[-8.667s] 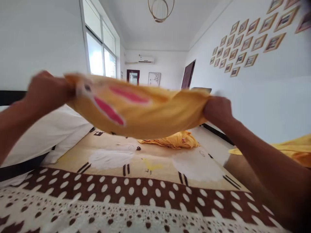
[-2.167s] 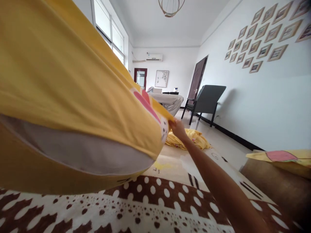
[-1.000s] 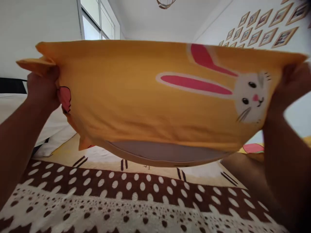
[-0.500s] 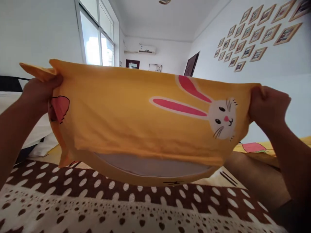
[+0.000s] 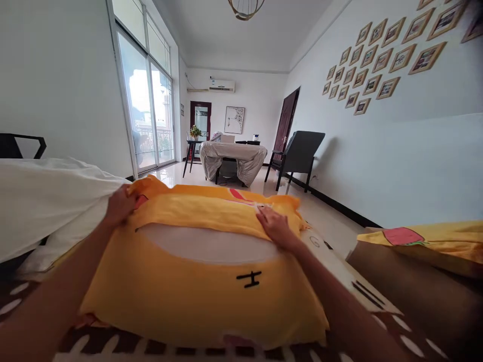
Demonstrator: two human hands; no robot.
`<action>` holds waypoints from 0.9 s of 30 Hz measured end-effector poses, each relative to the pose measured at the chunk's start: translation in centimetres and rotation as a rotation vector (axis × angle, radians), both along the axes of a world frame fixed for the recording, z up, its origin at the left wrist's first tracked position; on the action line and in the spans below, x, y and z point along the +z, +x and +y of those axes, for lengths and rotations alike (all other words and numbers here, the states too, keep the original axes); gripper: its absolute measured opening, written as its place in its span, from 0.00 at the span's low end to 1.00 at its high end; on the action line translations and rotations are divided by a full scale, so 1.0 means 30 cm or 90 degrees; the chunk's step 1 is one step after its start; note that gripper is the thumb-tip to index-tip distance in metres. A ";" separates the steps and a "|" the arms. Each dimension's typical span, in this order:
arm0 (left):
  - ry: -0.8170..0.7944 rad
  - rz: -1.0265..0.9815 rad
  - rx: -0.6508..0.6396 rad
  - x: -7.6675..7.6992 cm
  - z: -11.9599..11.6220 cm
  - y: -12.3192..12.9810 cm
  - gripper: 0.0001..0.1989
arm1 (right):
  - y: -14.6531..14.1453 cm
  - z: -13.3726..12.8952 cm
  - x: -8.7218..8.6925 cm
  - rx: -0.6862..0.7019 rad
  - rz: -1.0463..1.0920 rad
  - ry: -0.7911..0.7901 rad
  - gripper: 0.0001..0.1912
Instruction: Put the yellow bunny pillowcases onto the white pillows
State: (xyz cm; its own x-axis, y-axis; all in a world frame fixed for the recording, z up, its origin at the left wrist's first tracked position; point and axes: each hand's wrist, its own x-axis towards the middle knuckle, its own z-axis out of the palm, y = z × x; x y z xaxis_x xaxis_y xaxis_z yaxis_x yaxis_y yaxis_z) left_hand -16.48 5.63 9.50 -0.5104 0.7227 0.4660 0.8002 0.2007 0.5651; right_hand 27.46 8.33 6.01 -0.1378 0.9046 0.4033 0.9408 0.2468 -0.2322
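A yellow pillowcase [image 5: 181, 296] with a white pillow [image 5: 211, 244] inside lies flat on a brown and white dotted cloth. The pillow shows through a long opening near the far side. My left hand [image 5: 123, 203] is closed on the pillowcase's far left corner, by a patch of pink print. My right hand [image 5: 274, 223] rests on the far right part of the pillowcase, its fingers spread over the yellow fabric.
White cloth [image 5: 49, 201] is heaped at the left. At the right, another yellow printed fabric [image 5: 445, 241] lies on a brown surface [image 5: 411, 281]. Farther off stand a dark chair [image 5: 300, 153] and a covered table [image 5: 234, 151].
The pillowcase has come down from its raised, stretched position onto the dotted cloth. Both hands have lowered and moved closer together, and the right one has opened from its grip.
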 end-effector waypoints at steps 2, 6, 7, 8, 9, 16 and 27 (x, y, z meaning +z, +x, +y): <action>-0.013 -0.024 -0.032 -0.085 0.063 0.054 0.26 | -0.069 0.026 -0.090 0.013 0.030 -0.033 0.23; -0.043 -0.012 -0.170 -0.254 0.141 0.150 0.21 | -0.107 0.061 -0.189 0.011 0.070 -0.067 0.23; -0.046 -0.001 -0.195 -0.288 0.143 0.160 0.21 | -0.101 0.064 -0.200 0.012 0.081 -0.066 0.23; -0.046 0.007 -0.210 -0.316 0.139 0.163 0.21 | -0.092 0.065 -0.206 0.016 0.096 -0.062 0.23; -0.043 0.012 -0.217 -0.338 0.130 0.160 0.23 | -0.082 0.063 -0.210 0.023 0.113 -0.054 0.24; -0.016 0.064 -0.271 -0.371 0.086 0.114 0.28 | -0.053 0.033 -0.190 0.133 0.210 -0.054 0.32; -0.015 0.047 -0.265 -0.362 0.078 0.135 0.26 | -0.034 0.067 -0.246 -0.056 0.227 0.095 0.21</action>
